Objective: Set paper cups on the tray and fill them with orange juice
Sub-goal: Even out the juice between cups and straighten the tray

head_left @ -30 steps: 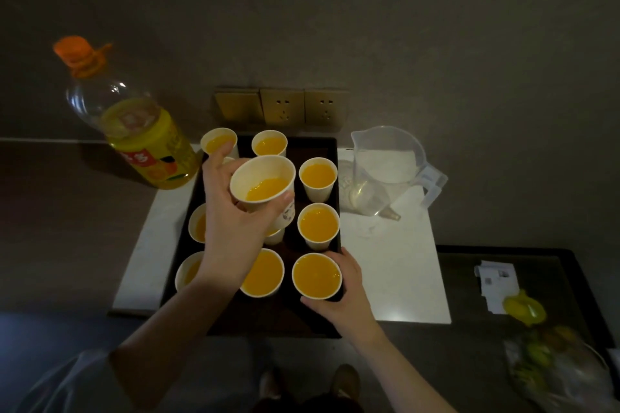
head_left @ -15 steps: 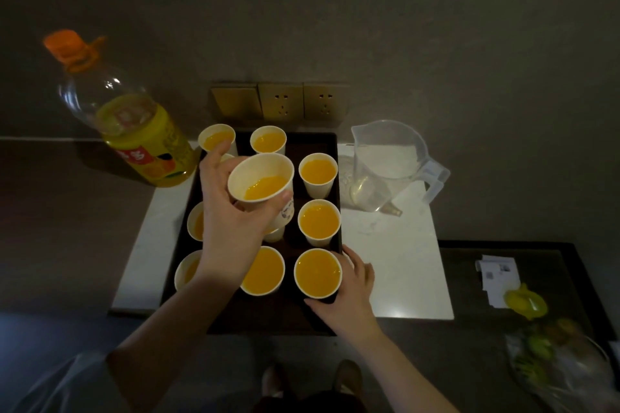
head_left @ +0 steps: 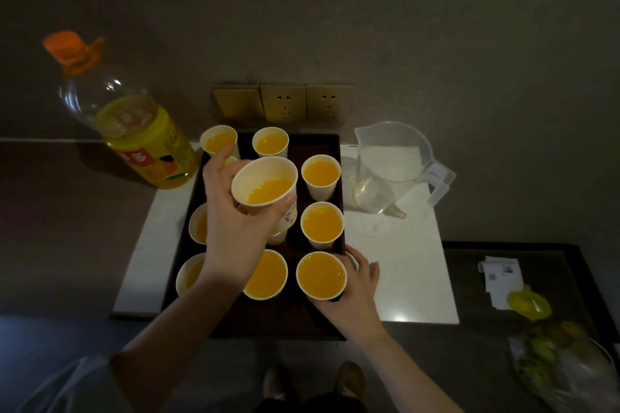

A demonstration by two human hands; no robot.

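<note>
A dark tray (head_left: 318,144) on a white counter carries several paper cups of orange juice. My left hand (head_left: 235,228) grips one partly filled paper cup (head_left: 265,186), lifted and tilted above the middle of the tray. It hides part of the cups below it. My right hand (head_left: 355,288) holds the front right cup (head_left: 321,275) from the right side, at the tray's near right corner. A big orange juice bottle (head_left: 141,131) with an orange cap stands left of the tray, part full.
A clear plastic jug (head_left: 396,164), empty, stands right of the tray on the white counter (head_left: 402,261). Wall sockets (head_left: 285,102) sit behind the tray. Farther right lie paper slips (head_left: 501,275), a yellow item (head_left: 528,303) and a bag of fruit (head_left: 553,359). My shoes show below.
My right hand has slid from the front of the front right cup round to its right side. My left hand keeps the lifted cup nearly where it was.
</note>
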